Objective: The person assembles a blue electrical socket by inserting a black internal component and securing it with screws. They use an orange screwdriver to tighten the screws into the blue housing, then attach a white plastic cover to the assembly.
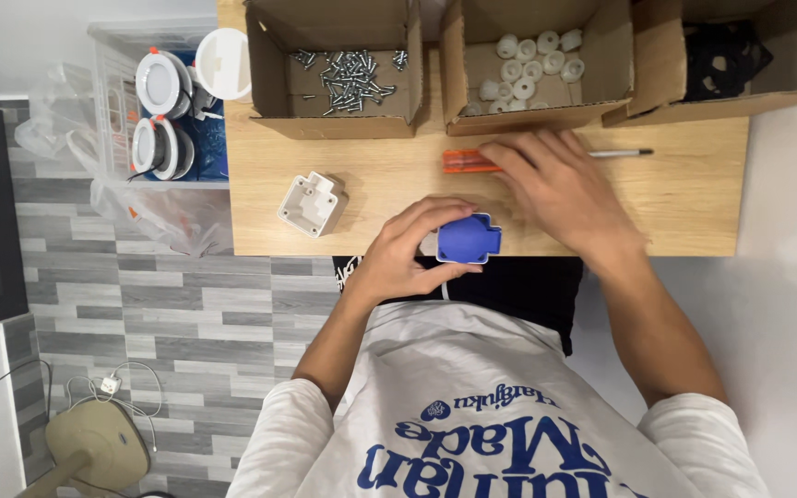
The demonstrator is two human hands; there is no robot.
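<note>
Blue plug part [469,239], small, hard and light, sits pinched by its sides in left hand [408,254]; right hand [560,189], at one o'clock, lies flat and open on the screwdriver [472,161].

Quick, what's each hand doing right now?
Left hand: closed on the blue plastic socket part.
Right hand: open, resting on the orange-handled screwdriver.

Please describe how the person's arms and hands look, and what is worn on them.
Both hands, left hand and right hand, are bare, without gloves, rings or watch. The forearms are bare too. Short white sleeves of a white T-shirt with blue lettering end above the elbows.
</note>
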